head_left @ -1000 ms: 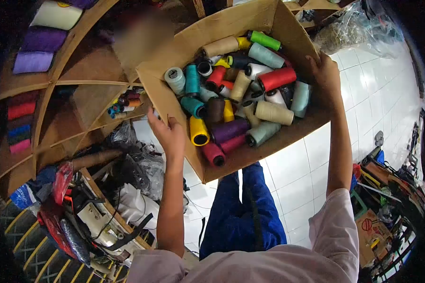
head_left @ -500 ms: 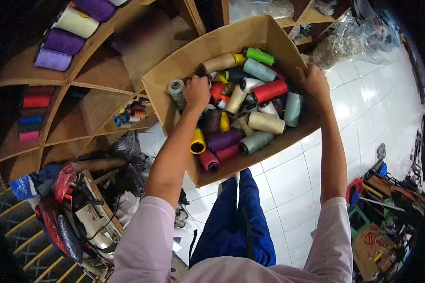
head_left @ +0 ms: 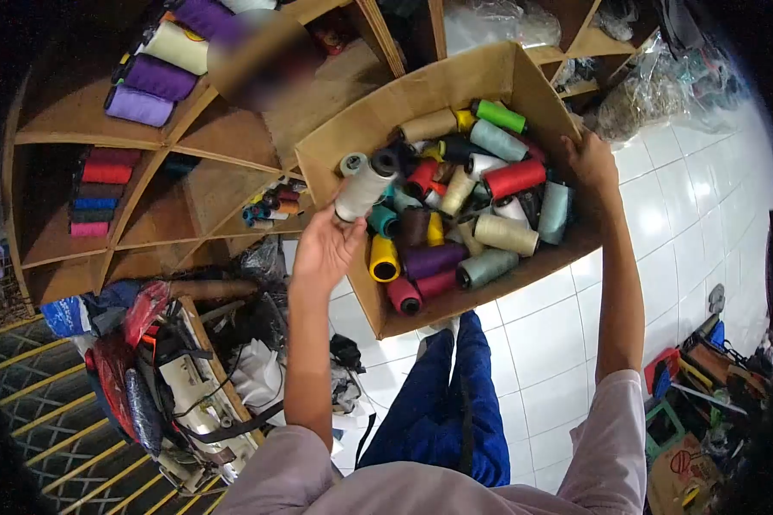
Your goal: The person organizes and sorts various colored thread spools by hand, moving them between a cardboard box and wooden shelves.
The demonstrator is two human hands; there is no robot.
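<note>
My left hand (head_left: 328,246) is closed around a whitish-grey thread spool (head_left: 358,199), lifted over the left side of a cardboard box (head_left: 378,325). The spool tilts with its dark end up and to the right. At the box's right wall, my right hand (head_left: 591,161) grips the upper edge, its thumb side partly hidden. Many thread spools lie jumbled inside, among them a red spool (head_left: 514,178), a bright green spool (head_left: 498,116), a cream spool (head_left: 507,234), a purple spool (head_left: 434,260) and a yellow spool (head_left: 384,259).
Wooden shelving (head_left: 155,146) at the left holds purple spools (head_left: 161,75) and red spools (head_left: 106,173) in its compartments. Clear plastic bags (head_left: 644,81) are at the upper right. A cluttered sewing machine (head_left: 193,399) stands lower left. White floor tiles (head_left: 541,378) lie below the box.
My left hand has come up out of the pile with a whitish-grey spool in it and turned palm up. The box appears slightly farther right in view; my right hand still grips its edge.
</note>
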